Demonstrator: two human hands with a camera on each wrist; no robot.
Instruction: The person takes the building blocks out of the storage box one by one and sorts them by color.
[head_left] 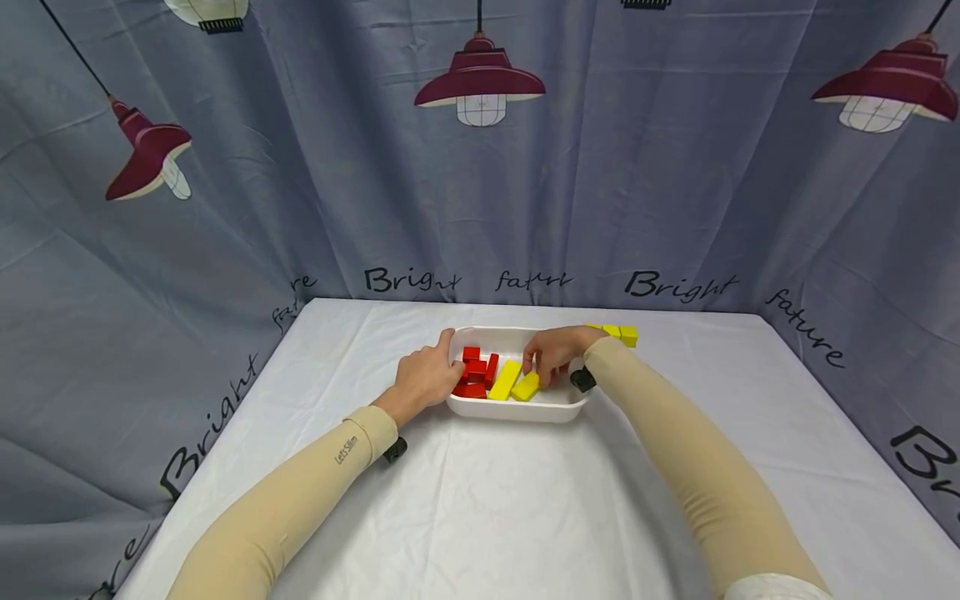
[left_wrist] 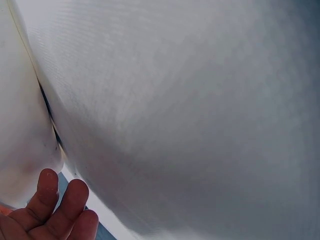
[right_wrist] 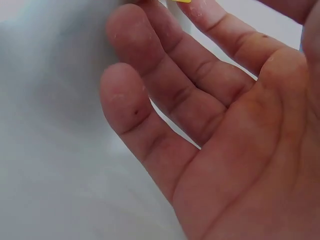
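Note:
A white tray (head_left: 517, 412) with low walls stands on the table, with several red blocks (head_left: 476, 369) at its left end. My left hand (head_left: 426, 375) holds the tray's left end, its thumb over the rim. The left wrist view shows fingers (left_wrist: 74, 202) beside the tray's outer wall (left_wrist: 25, 110). Inside the tray my right hand (head_left: 555, 346) pinches a tilted yellow block (head_left: 527, 387); in the right wrist view only a yellow sliver of it shows at the top edge, by the fingertips. Another yellow block (head_left: 506, 380) lies between it and the red ones.
More yellow blocks (head_left: 628, 336) stand in a row on the table behind the right wrist, partly hidden by it. A white cloth (head_left: 517, 508) covers the table. A grey curtain (head_left: 337, 167) printed with lamps hangs behind.

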